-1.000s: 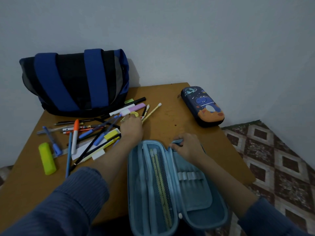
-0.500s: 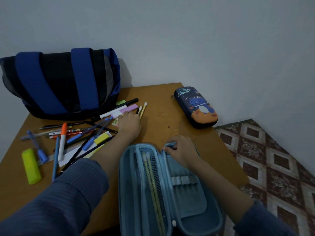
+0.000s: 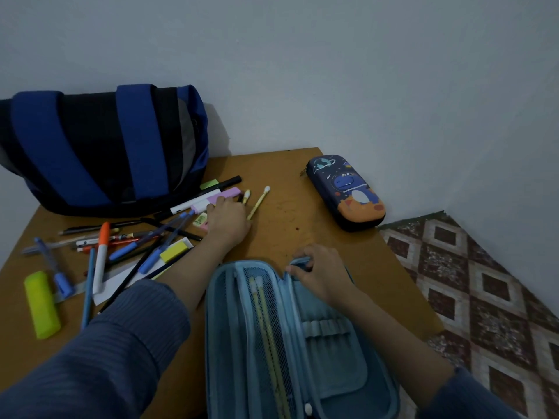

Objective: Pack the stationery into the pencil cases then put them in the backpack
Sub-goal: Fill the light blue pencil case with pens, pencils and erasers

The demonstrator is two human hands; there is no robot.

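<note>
Head view: at the tabletop's [image 3: 287, 213] near edge the open pencil case [image 3: 332, 373] is laid lengthwise, near to far. Its flap [image 3: 299, 263] is pinched back by the right hand [image 3: 323, 276], apparently so the pocket is exposed. Farther in, a yellow pencil [image 3: 258, 202], slanted toward the far-right corner, is covered by the left hand [image 3: 228, 220]; whether it is gripped cannot be told.

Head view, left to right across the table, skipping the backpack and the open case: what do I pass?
Highlighter → orange-capped marker → left hand → yellow pencil → dinosaur case.
</note>
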